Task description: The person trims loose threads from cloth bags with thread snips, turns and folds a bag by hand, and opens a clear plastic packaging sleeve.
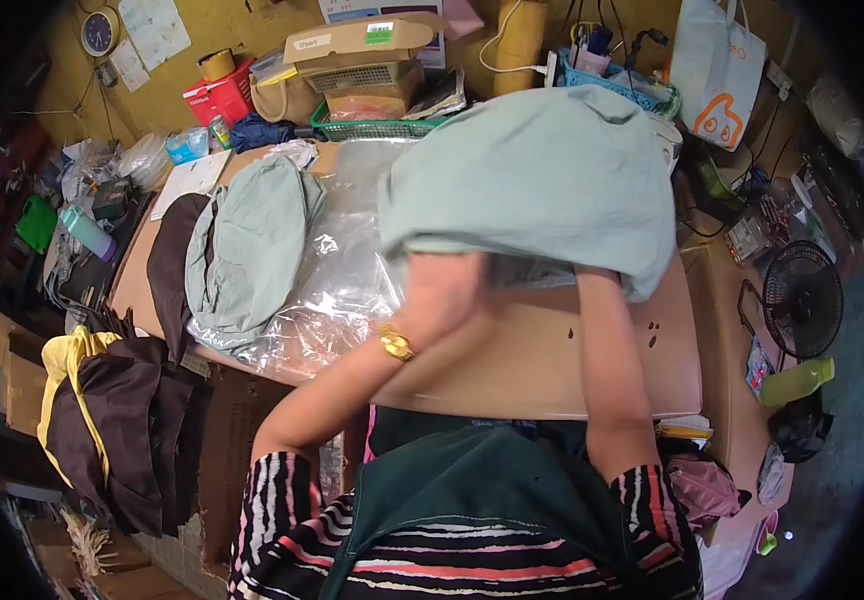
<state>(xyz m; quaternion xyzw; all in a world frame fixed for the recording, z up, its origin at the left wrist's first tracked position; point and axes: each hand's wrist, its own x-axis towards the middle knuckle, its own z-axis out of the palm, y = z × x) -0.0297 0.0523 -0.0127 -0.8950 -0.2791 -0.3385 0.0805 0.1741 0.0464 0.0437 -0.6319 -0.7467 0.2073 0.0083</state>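
A pale green cloth piece (pixel 532 180), puffed up like a bag or cover, is raised over the table with its open edge toward me. My left hand (pixel 445 285) reaches under that edge; it is blurred and its fingers are hidden in the fabric. A gold watch (pixel 396 343) is on the left wrist. My right forearm (pixel 610 340) goes up into the cloth at the right, which covers the right hand completely. Beneath and left of the cloth lies clear plastic sheeting (pixel 342 235). Farther left, another pale green cloth piece (pixel 252 240) rests on dark brown fabric (pixel 174 260).
The brown table (pixel 512 370) has a green basket (pixel 377 130) with boxes at its back. A blue basket (pixel 612 85) stands at the back right. Dark cloth with yellow trim (pixel 122 420) hangs at left. A black fan (pixel 802 300) and green bottle (pixel 797 382) are at right.
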